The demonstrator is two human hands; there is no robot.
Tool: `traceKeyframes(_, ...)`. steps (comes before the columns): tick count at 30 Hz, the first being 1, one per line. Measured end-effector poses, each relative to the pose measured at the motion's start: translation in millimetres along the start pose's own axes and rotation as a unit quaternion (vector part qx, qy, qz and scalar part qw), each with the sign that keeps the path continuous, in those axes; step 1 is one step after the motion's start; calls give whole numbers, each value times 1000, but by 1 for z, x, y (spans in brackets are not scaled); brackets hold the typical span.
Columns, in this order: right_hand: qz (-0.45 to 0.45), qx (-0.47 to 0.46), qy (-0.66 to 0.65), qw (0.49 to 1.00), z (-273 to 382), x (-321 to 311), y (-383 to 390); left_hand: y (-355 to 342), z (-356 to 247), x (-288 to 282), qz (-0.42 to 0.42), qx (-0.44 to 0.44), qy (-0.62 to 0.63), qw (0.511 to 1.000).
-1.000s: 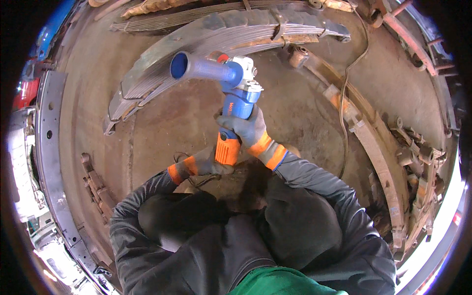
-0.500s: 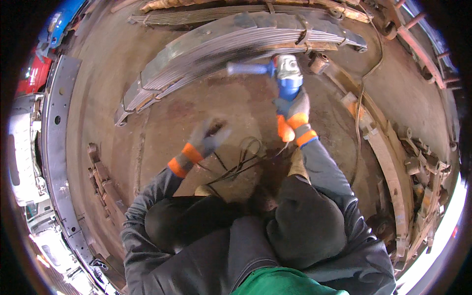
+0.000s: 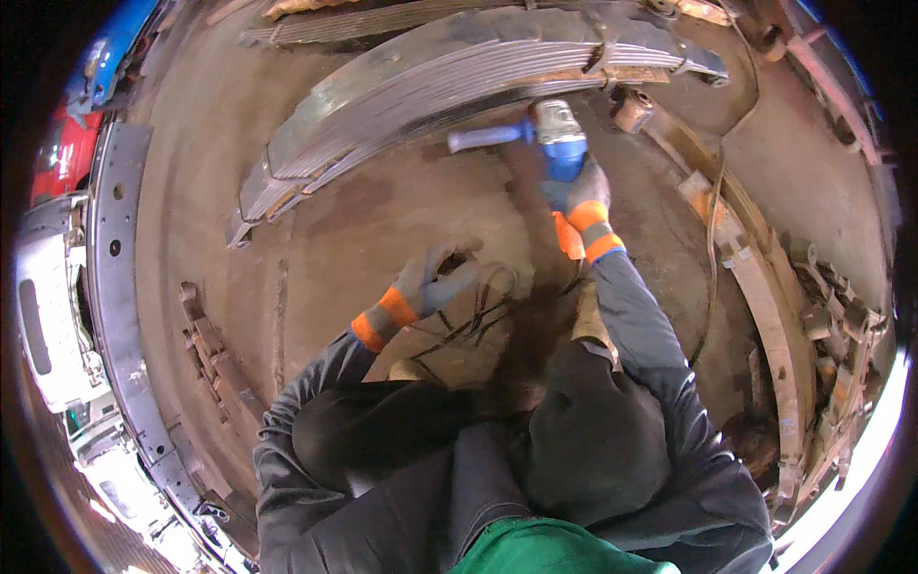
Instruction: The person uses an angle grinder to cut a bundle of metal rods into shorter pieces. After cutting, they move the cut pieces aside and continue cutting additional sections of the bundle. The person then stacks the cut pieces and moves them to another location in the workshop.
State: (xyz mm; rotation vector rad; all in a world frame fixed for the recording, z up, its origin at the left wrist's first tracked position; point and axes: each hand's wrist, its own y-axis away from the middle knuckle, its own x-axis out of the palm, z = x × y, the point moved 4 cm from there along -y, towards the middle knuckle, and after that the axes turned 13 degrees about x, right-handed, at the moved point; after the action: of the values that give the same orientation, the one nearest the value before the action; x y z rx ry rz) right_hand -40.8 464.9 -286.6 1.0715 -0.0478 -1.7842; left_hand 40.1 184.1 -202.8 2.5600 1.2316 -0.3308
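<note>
My right hand (image 3: 581, 191), in a grey glove with orange bands, is wrapped round the body of a blue angle grinder (image 3: 562, 151). The grinder's metal head points away from me, and its side handle (image 3: 490, 137) sticks out to the left. Just beyond it lies a long curved leaf spring pack (image 3: 421, 91), strapped with metal clips; the tool appears apart from it. My left hand (image 3: 438, 280), gloved the same way, hovers above the floor with thumb and fingers apart around a dark patch, seemingly the glove's palm. Below and beside it runs a loose dark cord (image 3: 469, 325).
More leaf springs (image 3: 755, 316) and rusty metal parts (image 3: 841, 354) lie along the right, where a cable (image 3: 712, 239) crosses them. Smaller rusty pieces (image 3: 215, 354) rest at left, before a long drilled steel beam (image 3: 120, 287). Another spring pack (image 3: 382, 24) lies at the far side.
My left hand has shifted right and slightly nearer to me, toward the cord. The right hand keeps its grip on the grinder, nearly in place. The whole view has shifted a little.
</note>
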Motion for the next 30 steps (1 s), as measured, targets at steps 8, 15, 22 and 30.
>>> traceKeyframes(8,-48,-50,-84,994,-1,-31,-33,18,37,-12,-70,-81,51,993)
traceKeyframes(15,100,-2,-103,990,4,-24,-23,15,31,14,45,-136,-34,989)
traceKeyframes(22,91,-95,-97,987,-6,21,29,20,31,-2,-30,-28,-57,998)
traceKeyframes(30,504,-63,-415,755,35,82,142,52,-43,-13,-128,62,-105,984)
